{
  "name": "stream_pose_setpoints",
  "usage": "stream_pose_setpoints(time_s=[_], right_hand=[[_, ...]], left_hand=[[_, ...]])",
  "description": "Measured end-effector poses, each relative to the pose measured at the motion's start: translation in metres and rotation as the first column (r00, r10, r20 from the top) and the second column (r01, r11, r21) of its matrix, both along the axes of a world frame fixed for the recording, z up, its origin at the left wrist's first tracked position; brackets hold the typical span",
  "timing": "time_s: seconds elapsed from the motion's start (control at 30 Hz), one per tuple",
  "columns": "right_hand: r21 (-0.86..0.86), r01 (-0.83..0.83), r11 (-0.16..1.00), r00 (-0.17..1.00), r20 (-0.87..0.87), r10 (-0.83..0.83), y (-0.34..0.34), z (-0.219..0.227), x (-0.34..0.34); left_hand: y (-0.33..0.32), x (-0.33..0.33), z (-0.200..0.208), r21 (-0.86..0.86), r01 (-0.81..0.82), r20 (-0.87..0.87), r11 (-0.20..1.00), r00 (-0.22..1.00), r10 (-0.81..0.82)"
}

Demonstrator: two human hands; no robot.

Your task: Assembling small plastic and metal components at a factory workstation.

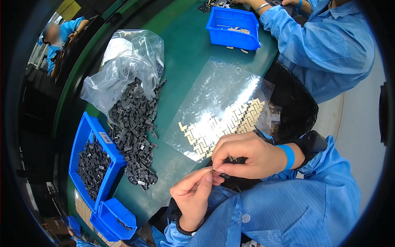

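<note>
A tiny piece (pixel 213 170), mostly hidden, is clamped between the fingers of the left hand (pixel 192 195) and right hand (pixel 253 156); beyond, the green tabletop (pixel 179 45) is crowded by pale parts (pixel 201 144) on clear film (pixel 214 82), heaped dark parts (pixel 133 127) and blue bins (pixel 230 40).

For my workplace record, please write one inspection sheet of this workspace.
Surface: green tabletop.
Job's things: small part, barely visible; tan pieces laid in zigzag rows on clear plastic.
Clutter: dark parts heaped beside a clear bag; blue bins, one holding more dark parts.
Grippers: left hand and right hand, fingers pinching the small part.
Cables: nothing seen.
Surroundings: co-worker in blue at upper right; another person at far left.
</note>
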State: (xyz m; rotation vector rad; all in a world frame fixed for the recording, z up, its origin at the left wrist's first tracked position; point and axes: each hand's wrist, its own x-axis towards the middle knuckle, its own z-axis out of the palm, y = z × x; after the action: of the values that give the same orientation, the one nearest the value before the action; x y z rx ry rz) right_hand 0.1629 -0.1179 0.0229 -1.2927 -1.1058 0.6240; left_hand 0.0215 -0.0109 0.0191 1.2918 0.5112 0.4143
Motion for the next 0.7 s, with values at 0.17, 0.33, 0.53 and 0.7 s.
stream_pose_setpoints(time_s=[0.17,0.33,0.53,0.7], right_hand=[[0.142,0.054,0.988,0.873,0.474,-0.116,0.0020,-0.0074,0.0035],[0.160,0.069,0.985,0.769,0.620,-0.155,0.0023,-0.0036,0.0038],[0.096,0.011,0.995,0.793,0.606,-0.067,0.0026,-0.0041,0.0050],[0.069,0.007,0.998,0.797,0.602,-0.048,-0.0042,-0.0023,0.0056]], left_hand=[[-0.0040,-0.0017,-0.0004,-0.039,-0.017,-0.023,0.999,1.000,0.016],[-0.0052,-0.0017,-0.0003,0.061,-0.026,-0.025,0.998,0.999,0.028],[0.0002,-0.0026,-0.0021,0.384,0.085,-0.088,0.919,0.995,-0.056],[-0.0055,-0.0019,-0.0021,0.212,0.054,-0.075,0.976,0.996,-0.039]])
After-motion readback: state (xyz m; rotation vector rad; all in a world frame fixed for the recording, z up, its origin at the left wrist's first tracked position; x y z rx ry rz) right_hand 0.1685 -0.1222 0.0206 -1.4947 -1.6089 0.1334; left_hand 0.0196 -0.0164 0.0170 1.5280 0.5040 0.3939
